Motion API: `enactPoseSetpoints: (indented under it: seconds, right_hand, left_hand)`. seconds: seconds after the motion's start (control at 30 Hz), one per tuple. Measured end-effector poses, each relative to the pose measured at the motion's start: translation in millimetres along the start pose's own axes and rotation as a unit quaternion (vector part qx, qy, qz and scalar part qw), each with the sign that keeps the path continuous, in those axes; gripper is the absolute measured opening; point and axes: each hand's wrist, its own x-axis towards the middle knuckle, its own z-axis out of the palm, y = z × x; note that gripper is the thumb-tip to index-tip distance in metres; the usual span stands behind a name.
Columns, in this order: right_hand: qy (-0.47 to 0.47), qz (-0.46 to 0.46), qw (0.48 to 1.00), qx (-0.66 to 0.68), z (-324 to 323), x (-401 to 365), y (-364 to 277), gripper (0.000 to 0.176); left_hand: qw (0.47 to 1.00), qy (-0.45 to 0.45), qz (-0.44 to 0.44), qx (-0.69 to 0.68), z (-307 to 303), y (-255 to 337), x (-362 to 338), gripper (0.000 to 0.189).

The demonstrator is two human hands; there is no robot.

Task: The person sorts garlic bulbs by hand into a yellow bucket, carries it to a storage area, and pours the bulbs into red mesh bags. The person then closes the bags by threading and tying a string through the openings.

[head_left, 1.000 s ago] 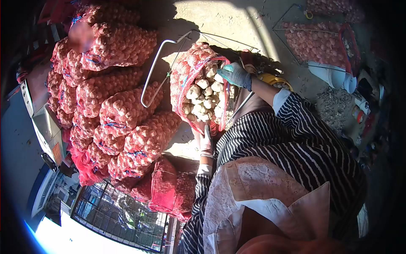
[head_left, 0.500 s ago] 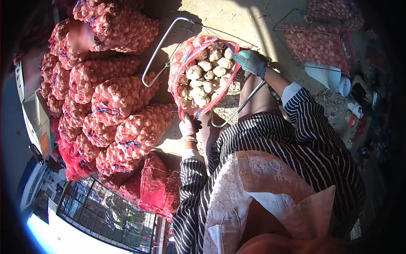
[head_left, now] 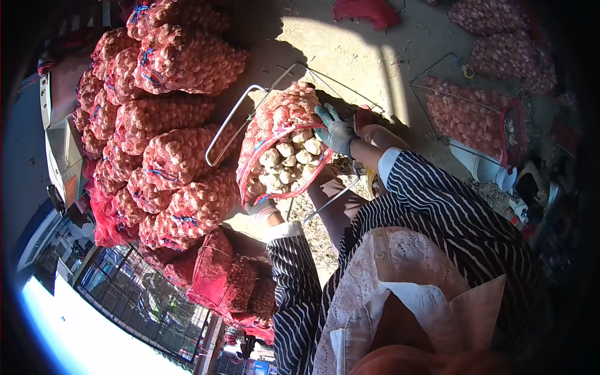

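Observation:
An open red mesh bag [head_left: 281, 112] of garlic bulbs [head_left: 289, 164] leans within a metal frame [head_left: 228, 128], its mouth facing me. My right hand [head_left: 336, 130], in a grey-green glove, lies against the bag's upper right side with its fingers spread. At the lower left rim is my left hand [head_left: 261, 208], in a pale glove; its fingers are hidden behind the mesh, so its grip cannot be made out.
Full red mesh sacks [head_left: 178, 156] tied with blue string are piled on the left. More filled bags [head_left: 465, 109] lie at the right, near a white bucket [head_left: 475, 159]. A red cloth or bag [head_left: 369, 12] lies at the top. A wire cage [head_left: 144, 300] stands lower left.
The bag has tipped toward me, showing more of its outer side and less of its mouth. Both hands have moved down and left in view, and my right hand's fingers have spread over the mesh.

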Motion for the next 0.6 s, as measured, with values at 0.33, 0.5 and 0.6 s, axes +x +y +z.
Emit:
enactPoseSetpoints:
  seconds: [0.33,0.5,0.6]
  right_hand:
    - [0.003,-0.112,0.836,0.537,24.5,52.2,13.2,0.033]
    - [-0.057,-0.085,0.697,0.710,22.7,87.5,-17.0,0.046]
    - [-0.060,-0.073,0.679,0.728,18.4,95.7,-26.6,0.041]
  left_hand:
    - [0.970,0.015,0.232,-0.066,56.1,-6.3,-35.8,0.055]
    - [0.930,-0.287,0.115,-0.197,-9.6,-4.5,-9.5,0.044]
    - [0.957,0.010,0.252,0.144,1.4,-11.1,-14.2,0.031]
